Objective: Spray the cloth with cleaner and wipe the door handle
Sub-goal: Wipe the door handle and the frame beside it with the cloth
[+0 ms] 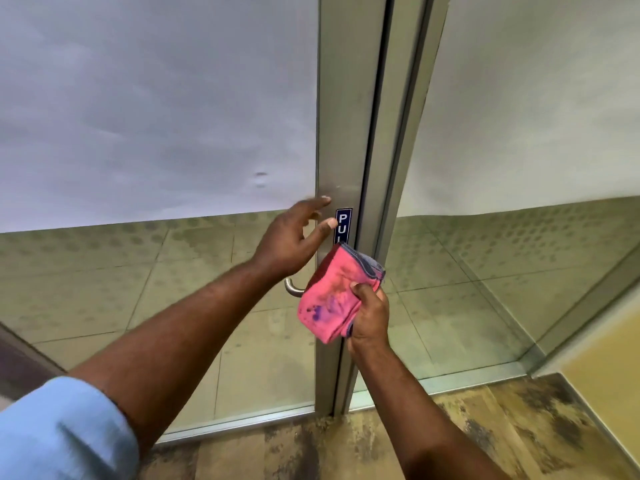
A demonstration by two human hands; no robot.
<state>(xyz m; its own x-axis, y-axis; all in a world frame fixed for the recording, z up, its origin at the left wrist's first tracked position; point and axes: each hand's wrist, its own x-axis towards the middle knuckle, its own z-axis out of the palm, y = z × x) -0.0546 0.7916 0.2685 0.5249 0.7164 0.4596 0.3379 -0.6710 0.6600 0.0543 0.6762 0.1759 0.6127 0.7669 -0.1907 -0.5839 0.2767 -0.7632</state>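
A folded pink cloth (330,292) with purple stains is gripped along its right edge by my right hand (369,315), in front of the door's metal stile. The curved lower end of a metal door handle (292,287) shows just left of the cloth; the rest of the handle is hidden behind my left hand and the cloth. My left hand (292,239) hovers over the handle's upper part with fingers spread and holds nothing. No spray bottle is in view.
The glass door has an aluminium frame (341,116) and a blue "PULL" sticker (343,225), partly covered by the cloth. Frosted film covers the upper glass on both sides. A tiled floor shows through the lower glass. A wood-pattern floor (450,438) lies at my feet.
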